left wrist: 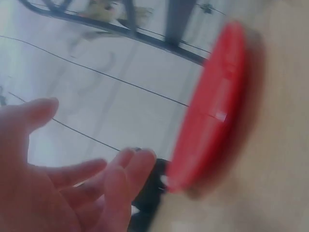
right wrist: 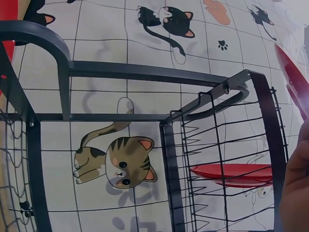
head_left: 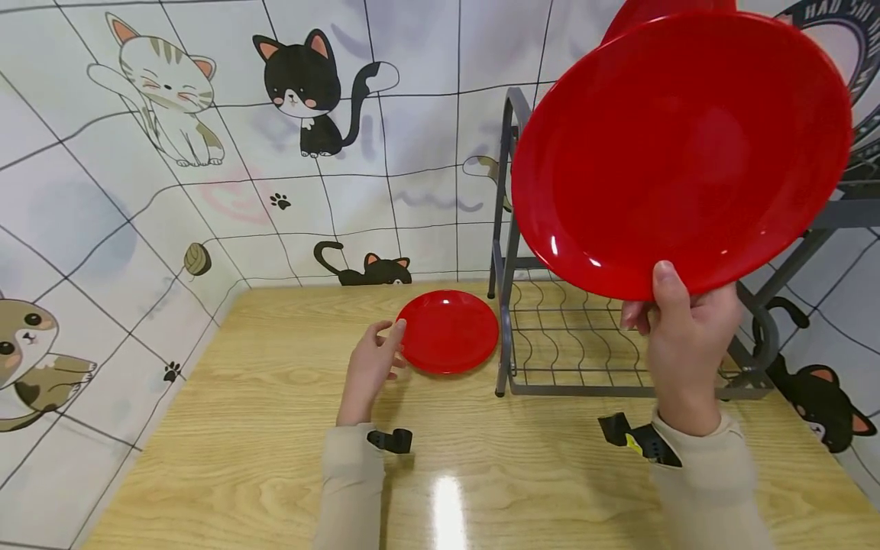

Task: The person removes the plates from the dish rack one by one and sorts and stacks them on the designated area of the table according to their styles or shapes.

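The person's right grip (head_left: 694, 344) pinched a large red plate (head_left: 681, 153) by its lower rim, thumb on the glossy face and the other fingers mostly hidden behind. That hold left most of the plate uncovered, though a one-sided pinch probably put the weight on the thumb and wrist. The plate was up off the tabletop (head_left: 275, 397), tilted face toward the head camera, in front of the metal rack (head_left: 505, 328); raised like that, it presumably cleared the rack's frame. A second red surface (head_left: 660, 8) peeked out behind it; whether that was held too, I could not tell.

The left grip was loosely spread beside a small red plate (head_left: 448, 332), pinching nothing; the blurred left wrist view suggested a slight gap. That plate lay flat on the tabletop, a steady position needing no support. Through the rack's wires, red dishware (right wrist: 231, 171) showed nearly edge-on, likely to save room.
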Demonstrator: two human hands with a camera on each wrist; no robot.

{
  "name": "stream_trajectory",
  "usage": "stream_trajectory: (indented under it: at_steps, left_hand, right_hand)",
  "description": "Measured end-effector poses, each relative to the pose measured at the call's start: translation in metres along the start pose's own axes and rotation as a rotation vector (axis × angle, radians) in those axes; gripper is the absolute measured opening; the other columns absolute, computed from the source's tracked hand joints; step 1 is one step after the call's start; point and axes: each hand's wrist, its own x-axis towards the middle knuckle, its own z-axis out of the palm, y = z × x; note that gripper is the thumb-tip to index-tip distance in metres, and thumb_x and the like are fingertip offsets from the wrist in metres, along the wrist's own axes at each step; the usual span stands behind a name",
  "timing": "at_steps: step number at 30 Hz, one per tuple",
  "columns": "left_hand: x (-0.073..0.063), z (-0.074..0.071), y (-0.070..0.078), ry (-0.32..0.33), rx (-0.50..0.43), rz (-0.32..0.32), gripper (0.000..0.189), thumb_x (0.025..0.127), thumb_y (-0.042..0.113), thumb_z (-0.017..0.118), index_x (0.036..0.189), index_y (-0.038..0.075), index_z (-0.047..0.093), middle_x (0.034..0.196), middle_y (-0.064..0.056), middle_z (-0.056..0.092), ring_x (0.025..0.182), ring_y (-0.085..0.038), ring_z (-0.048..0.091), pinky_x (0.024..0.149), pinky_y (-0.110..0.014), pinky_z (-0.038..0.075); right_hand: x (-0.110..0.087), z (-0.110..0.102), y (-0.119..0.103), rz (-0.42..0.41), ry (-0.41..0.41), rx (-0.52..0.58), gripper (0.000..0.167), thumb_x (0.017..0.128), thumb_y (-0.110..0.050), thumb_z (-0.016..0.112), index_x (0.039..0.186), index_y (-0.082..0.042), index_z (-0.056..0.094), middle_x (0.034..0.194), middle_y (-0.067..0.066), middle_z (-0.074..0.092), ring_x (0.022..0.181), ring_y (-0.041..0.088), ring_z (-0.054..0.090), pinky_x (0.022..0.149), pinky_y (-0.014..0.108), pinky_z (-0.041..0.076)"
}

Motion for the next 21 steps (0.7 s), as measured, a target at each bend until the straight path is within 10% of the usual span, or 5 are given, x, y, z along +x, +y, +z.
stream_trajectory:
  at_steps: [21]
  left_hand:
    - [-0.055,-0.026,0.071,-0.014,-0.059,0.395,0.032,0.088,0.04,0.053,0.116,0.024,0.054,0.086,-0.003,0.062,0.069,-0.022,0.06,0.053,-0.038,0.05]
  right_hand:
    - [-0.047,-0.002,0.018,0.049,-0.042,0.068,0.012,0.084,0.006,0.043,0.094,0.014,0.045,0.054,0.016,0.05,0.041,0.019,0.045,0.037,0.023,0.035]
